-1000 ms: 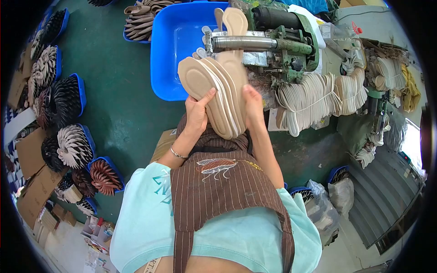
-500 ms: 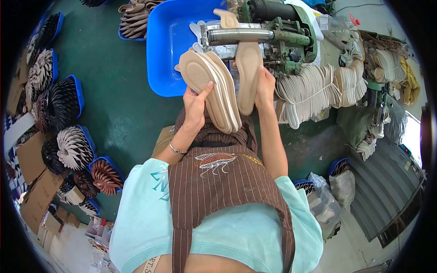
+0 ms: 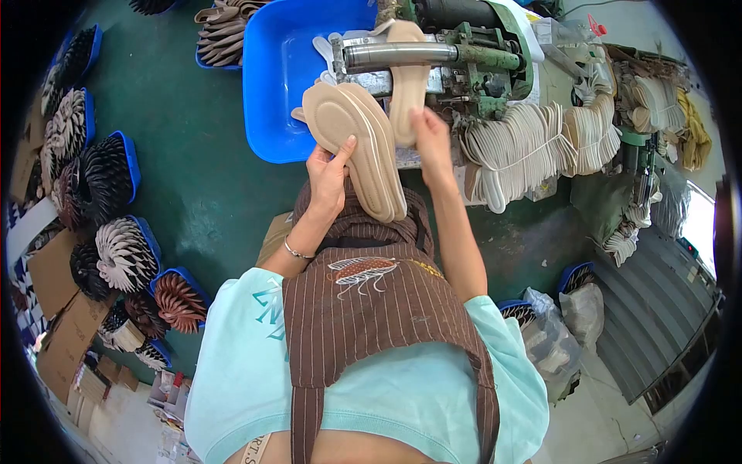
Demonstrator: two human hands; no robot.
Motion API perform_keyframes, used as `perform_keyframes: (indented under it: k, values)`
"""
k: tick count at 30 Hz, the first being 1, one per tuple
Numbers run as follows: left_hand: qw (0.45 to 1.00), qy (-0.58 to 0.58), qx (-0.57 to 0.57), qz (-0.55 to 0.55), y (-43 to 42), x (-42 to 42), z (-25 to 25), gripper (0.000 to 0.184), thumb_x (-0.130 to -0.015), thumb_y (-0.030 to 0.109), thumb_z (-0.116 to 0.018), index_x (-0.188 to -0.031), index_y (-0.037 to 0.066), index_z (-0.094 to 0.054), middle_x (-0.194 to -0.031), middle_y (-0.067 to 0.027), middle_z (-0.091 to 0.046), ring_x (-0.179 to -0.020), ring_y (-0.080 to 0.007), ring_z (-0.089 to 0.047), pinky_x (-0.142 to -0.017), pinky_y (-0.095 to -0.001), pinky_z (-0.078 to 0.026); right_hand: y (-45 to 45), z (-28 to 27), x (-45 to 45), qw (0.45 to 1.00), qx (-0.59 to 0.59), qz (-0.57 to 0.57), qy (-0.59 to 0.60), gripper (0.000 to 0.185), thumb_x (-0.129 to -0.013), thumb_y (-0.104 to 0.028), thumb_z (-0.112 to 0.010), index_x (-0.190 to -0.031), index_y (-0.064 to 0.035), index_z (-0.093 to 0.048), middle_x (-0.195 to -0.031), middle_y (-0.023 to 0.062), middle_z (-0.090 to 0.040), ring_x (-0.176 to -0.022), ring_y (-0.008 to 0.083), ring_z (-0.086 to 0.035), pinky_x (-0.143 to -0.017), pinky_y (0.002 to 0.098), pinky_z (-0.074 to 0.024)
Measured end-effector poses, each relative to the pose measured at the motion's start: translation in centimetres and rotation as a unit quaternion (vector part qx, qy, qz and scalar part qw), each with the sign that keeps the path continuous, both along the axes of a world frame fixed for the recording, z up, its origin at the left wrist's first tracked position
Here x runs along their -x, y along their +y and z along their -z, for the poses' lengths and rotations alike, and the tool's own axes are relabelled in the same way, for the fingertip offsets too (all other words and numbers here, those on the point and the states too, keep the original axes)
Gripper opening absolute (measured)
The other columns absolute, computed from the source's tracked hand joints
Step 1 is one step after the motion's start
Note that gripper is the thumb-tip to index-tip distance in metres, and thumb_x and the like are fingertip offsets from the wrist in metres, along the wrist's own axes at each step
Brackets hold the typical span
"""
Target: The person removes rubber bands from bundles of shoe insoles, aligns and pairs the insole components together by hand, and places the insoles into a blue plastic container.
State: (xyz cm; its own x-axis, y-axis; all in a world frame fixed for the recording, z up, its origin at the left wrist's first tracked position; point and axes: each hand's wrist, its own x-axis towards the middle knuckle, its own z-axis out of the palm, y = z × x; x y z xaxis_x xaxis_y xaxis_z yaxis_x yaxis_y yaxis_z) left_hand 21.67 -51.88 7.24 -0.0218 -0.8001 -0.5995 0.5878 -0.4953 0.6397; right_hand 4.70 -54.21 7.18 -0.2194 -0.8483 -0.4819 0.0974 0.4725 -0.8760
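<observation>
My left hand [image 3: 328,179] is closed around a small stack of beige insoles [image 3: 348,139], thumb on top and heel ends toward me. Just right of the stack, a single insole [image 3: 407,100] lies under the shiny metal roller [image 3: 402,54] of a green machine [image 3: 483,66], showing both beyond the roller and on my side of it. My right hand [image 3: 433,147], slightly blurred, holds that insole by its near right edge. Its fingertips are partly hidden.
Beneath the stack and roller stands a blue tub [image 3: 267,93] with pale insoles inside. Tied bundles of white insoles [image 3: 514,147] lie right of the machine. Blue bins [image 3: 127,166] filled with dark and light insoles line the floor at left.
The single insole in my right hand has moved away from me under the roller, and its far end now shows beyond it. My left hand keeps the stack in nearly the same place.
</observation>
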Motion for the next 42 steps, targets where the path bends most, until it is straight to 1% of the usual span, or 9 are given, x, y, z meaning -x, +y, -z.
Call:
perform_keyframes:
  k: [8,13,16,20,25,30,33,38,42]
  values:
    - [1.000,0.013,0.005,0.021,0.1,-0.1,-0.2,0.034,-0.086,0.013,-0.064,-0.116,0.006,-0.050,-0.115,-0.0067,-0.057,-0.104,-0.0165,-0.056,-0.080,-0.0361,-0.053,1.5,2.3,0.6,0.983,0.001,0.161,-0.093,0.023,-0.095,-0.015,-0.047,-0.097,0.0028,-0.062,-0.086,0.0045,-0.064,-0.072,0.0091,-0.057,-0.069,0.0253,-0.0477]
    - [0.999,0.039,0.004,0.014,-0.2,0.1,0.1,0.030,-0.089,0.014,-0.061,-0.116,0.005,-0.051,-0.114,-0.0065,-0.057,-0.102,-0.0162,-0.057,-0.080,-0.0353,-0.054,0.4,0.3,-0.2,0.993,-0.059,0.015,-0.103,0.025,-0.093,-0.022,-0.054,-0.099,0.0015,-0.061,-0.088,0.0037,-0.064,-0.075,0.0092,-0.056,-0.070,0.0240,-0.0462]
    - [0.999,0.050,0.003,-0.006,-0.2,0.0,0.3,0.026,-0.091,0.015,-0.056,-0.114,0.004,-0.053,-0.113,-0.0064,-0.058,-0.100,-0.0154,-0.058,-0.081,-0.0348,-0.054,2.4,-0.7,-2.3,0.982,-0.022,0.046,-0.183,0.022,-0.093,-0.022,-0.054,-0.097,-0.0010,-0.062,-0.085,0.0006,-0.062,-0.075,0.0071,-0.054,-0.069,0.0223,-0.0446]
    - [0.997,0.078,0.011,0.018,0.1,-0.3,0.6,0.025,-0.094,0.019,-0.052,-0.115,0.005,-0.053,-0.113,-0.0057,-0.058,-0.100,-0.0147,-0.058,-0.081,-0.0353,-0.054,0.3,1.9,0.9,0.988,-0.001,0.132,-0.081,0.024,-0.095,-0.019,-0.047,-0.094,0.0001,-0.062,-0.082,0.0005,-0.061,-0.068,0.0063,-0.053,-0.064,0.0239,-0.0443]
    - [0.995,0.090,0.014,0.034,-0.1,0.0,0.5,0.027,-0.096,0.022,-0.048,-0.118,0.007,-0.050,-0.113,-0.0055,-0.058,-0.102,-0.0154,-0.057,-0.082,-0.0365,-0.053,0.4,-0.3,-0.3,0.990,-0.097,-0.042,-0.089,0.025,-0.093,-0.025,-0.053,-0.098,-0.0027,-0.063,-0.078,-0.0010,-0.061,-0.068,0.0063,-0.054,-0.063,0.0227,-0.0444]
    - [0.996,0.088,-0.004,0.028,0.0,-0.3,0.0,0.031,-0.097,0.027,-0.044,-0.120,0.005,-0.049,-0.114,-0.0067,-0.057,-0.101,-0.0154,-0.058,-0.079,-0.0360,-0.055,1.6,1.0,-0.4,0.985,-0.063,0.111,-0.117,0.023,-0.094,-0.021,-0.052,-0.087,-0.0012,-0.062,-0.074,-0.0003,-0.061,-0.063,0.0057,-0.053,-0.058,0.0228,-0.0450]
    - [0.995,0.081,0.008,0.066,0.1,-0.2,0.1,0.036,-0.099,0.031,-0.039,-0.124,0.006,-0.045,-0.117,-0.0067,-0.056,-0.104,-0.0159,-0.057,-0.077,-0.0354,-0.055,-0.7,1.7,1.6,0.993,-0.020,0.069,-0.095,0.026,-0.095,-0.022,-0.049,-0.091,-0.0001,-0.062,-0.080,0.0044,-0.065,-0.065,0.0074,-0.057,-0.060,0.0243,-0.0474]
    - [0.994,0.071,-0.009,0.088,0.5,0.3,0.5,0.047,-0.100,0.039,-0.030,-0.136,0.010,-0.034,-0.131,-0.0068,-0.045,-0.122,-0.0194,-0.042,-0.090,-0.0433,-0.047,2.0,0.3,-2.8,0.994,-0.019,-0.010,-0.109,0.031,-0.096,-0.025,-0.049,-0.106,0.0010,-0.061,-0.090,0.0032,-0.065,-0.081,0.0077,-0.058,-0.072,0.0233,-0.0458]
    - [0.991,0.084,-0.003,0.106,0.7,-0.2,0.8,0.051,-0.099,0.041,-0.030,-0.141,0.013,-0.027,-0.136,-0.0054,-0.040,-0.128,-0.0214,-0.035,-0.095,-0.0460,-0.042,2.8,0.2,-2.3,0.979,-0.044,0.132,-0.152,0.030,-0.098,-0.021,-0.041,-0.098,0.0025,-0.061,-0.084,0.0057,-0.065,-0.071,0.0116,-0.061,-0.062,0.0268,-0.0505]
